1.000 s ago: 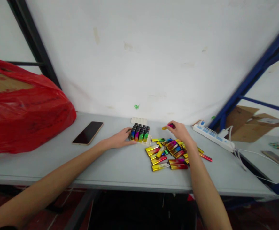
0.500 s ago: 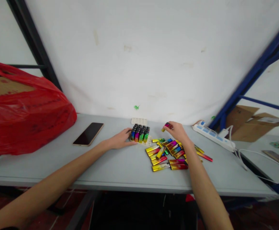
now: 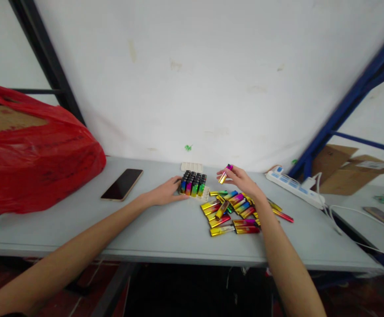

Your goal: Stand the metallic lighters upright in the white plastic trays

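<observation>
Upright lighters (image 3: 193,182) with black tops and shiny rainbow bodies stand in rows in a pale plastic tray (image 3: 206,194). My left hand (image 3: 167,192) grips the tray's left side, its thumb along the front edge and its fingers by the back corner. Above the table, right of the tray, my right hand (image 3: 239,178) pinches one lighter (image 3: 225,174), purple at the upper end and gold below, held at a tilt. Beneath my right wrist lies a loose pile of metallic lighters (image 3: 223,210) in yellow, red, purple and blue, partly covered by the forearm.
A pale ridged plastic piece (image 3: 192,167) lies behind the tray by the wall. On the left are a phone (image 3: 122,184) and a red plastic bag (image 3: 40,158) with a carton inside. To the right lie a white power strip (image 3: 294,189) with cables and a cardboard box (image 3: 350,171).
My right hand has shifted slightly left with the lighter and turned it, so more of its body shows. My left hand stays on the tray.
</observation>
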### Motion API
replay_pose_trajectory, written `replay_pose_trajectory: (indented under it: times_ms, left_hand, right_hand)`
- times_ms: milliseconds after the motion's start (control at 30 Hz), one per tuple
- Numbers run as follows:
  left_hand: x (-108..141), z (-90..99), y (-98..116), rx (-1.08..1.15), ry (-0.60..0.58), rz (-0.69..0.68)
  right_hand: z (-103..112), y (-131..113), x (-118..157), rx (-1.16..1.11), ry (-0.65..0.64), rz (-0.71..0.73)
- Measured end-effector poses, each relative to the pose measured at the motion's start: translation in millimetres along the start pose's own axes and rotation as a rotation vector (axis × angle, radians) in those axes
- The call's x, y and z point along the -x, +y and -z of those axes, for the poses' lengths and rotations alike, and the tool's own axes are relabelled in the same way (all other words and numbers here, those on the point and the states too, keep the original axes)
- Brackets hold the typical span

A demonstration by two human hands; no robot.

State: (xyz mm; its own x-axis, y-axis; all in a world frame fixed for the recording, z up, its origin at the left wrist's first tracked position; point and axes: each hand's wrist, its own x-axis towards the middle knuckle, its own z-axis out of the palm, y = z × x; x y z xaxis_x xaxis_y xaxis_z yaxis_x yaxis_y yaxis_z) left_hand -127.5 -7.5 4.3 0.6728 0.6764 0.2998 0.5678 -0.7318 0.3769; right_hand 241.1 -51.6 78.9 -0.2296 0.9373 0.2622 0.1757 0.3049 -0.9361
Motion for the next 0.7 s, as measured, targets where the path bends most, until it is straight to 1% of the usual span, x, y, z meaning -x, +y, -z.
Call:
replay_pose_trajectory:
  times_ms: [67,167,267,400,500,600,700]
  left_hand:
    - [-0.3,-0.5,-1.1,0.002,-0.007,0.002]
    - [-0.4,-1.3,-1.7,0.011,-0.009,-0.003]
    - [-0.2,-1.3,-0.6,0.009,-0.014,0.002]
    - [0.2,0.1,3.0,0.010,-0.017,0.014]
    - [0.3,1.8,5.5,0.003,-0.030,0.025]
    - [0.1,3.1,6.8,-0.009,-0.035,0.029]
    - [-0.5,3.6,7.1,-0.005,-0.038,0.020]
  right_hand:
    - [-6.4,-1.1,1.3,-0.066,-0.038,-0.022]
    - [-14.8,-2.0,1.0,-0.111,-0.060,-0.037]
    - [-23.9,-0.7,-2.3,-0.124,-0.050,-0.043]
    - [-39.8,5.9,-9.6,-0.102,-0.015,-0.010]
    - [-52.3,12.0,-12.4,0.038,0.062,-0.004]
    - [-62.3,15.0,-10.8,0.221,0.191,0.053]
    - [-68.8,14.7,-8.6,0.324,0.286,0.101]
